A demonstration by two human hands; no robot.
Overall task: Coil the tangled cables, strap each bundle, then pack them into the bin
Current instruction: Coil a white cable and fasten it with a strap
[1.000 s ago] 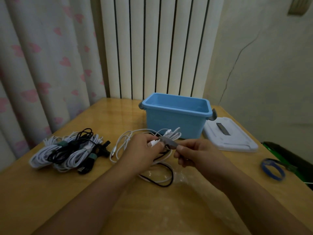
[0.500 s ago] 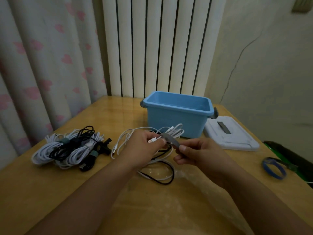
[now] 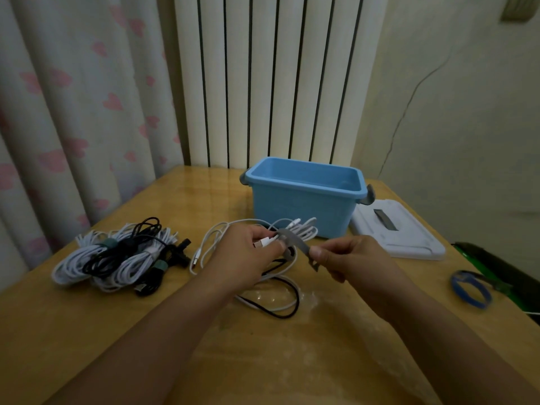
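Observation:
A loose white cable coil [image 3: 304, 229] with a black cable [image 3: 287, 311] lies on the wooden table [image 3: 87, 331] in front of the blue bin [image 3: 304, 206]. My left hand [image 3: 248, 255] grips the white coil near its plug end. My right hand [image 3: 347, 258] pinches a grey strap [image 3: 295, 241] that runs from the coil to my fingers. The bin stands open and looks empty. A pile of strapped white and black cable bundles [image 3: 117, 255] lies at the left.
The bin's white lid [image 3: 400, 232] lies flat to the right of the bin. A blue strap loop [image 3: 470, 290] rests near the table's right edge. A curtain hangs at the left and a radiator stands behind the table.
My right hand has drawn the grey strap slightly further to the right of the coil. My left hand keeps its hold on the cable.

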